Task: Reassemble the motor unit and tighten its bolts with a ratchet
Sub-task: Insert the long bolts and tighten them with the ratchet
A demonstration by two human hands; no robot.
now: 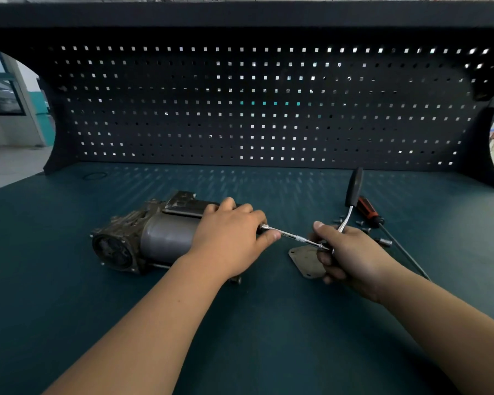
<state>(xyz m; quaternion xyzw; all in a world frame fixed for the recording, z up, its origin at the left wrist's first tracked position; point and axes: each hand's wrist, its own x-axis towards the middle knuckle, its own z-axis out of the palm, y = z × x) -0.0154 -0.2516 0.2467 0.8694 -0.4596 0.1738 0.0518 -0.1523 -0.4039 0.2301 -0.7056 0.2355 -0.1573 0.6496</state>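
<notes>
The grey motor unit [143,238] lies on its side on the green bench, its round dirty end facing me at the left. My left hand [231,238] wraps over its right end, and the thumb rests against the ratchet's extension bar [293,237]. That bar runs from the motor's right end to the ratchet head inside my right hand [351,255]. My right hand grips the ratchet [354,192] at its head; the black handle sticks up and away behind the fingers. The bolt under the socket is hidden by my left hand.
A flat metal cover plate [304,259] lies on the bench under my right hand. Several loose bolts [360,223] and a socket [384,241] sit to the right, beside an orange-and-black screwdriver [368,209]. A black pegboard [254,109] closes off the back.
</notes>
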